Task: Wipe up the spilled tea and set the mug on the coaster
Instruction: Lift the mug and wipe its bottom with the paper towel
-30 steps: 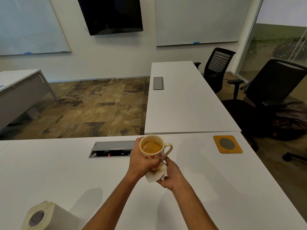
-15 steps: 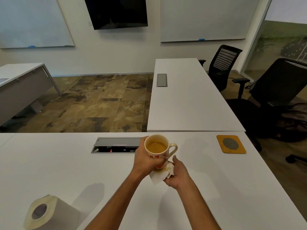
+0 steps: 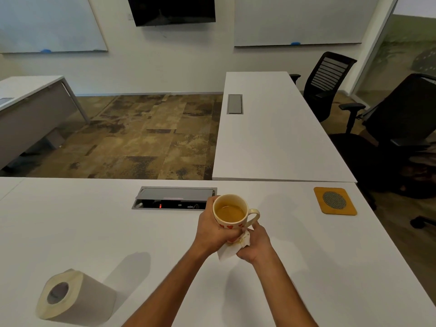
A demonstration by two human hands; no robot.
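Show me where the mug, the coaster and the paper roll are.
mug (image 3: pixel 230 212): head view, on the tea surface inside its rim.
coaster (image 3: pixel 334 200): head view, on its grey mesh centre.
paper roll (image 3: pixel 77 298): head view, on its side wall.

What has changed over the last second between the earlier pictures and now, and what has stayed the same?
Little has changed. The left hand still grips the mug of tea, lifted off the table, and the right hand still holds the tissue against the mug's base; a tea stain has come into view on the tissue. The coaster and the tissue roll lie where they were.
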